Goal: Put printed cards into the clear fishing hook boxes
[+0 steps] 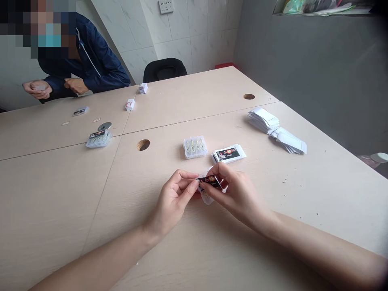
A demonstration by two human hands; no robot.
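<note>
Label [212,182] and clear case [207,198] are held over the counter [188,262] before me: left hand [171,196] pinches them at one end, right hand [238,189] grips the label's other end, apparently to keep it steady; label stack [228,153] lies just beyond, presumably for easy reach

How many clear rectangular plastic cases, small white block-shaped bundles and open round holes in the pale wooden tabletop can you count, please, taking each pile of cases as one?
Clear rectangular plastic cases: 4, including the one held
Small white block-shaped bundles: 2
Open round tabletop holes: 2
Total: 8
</note>
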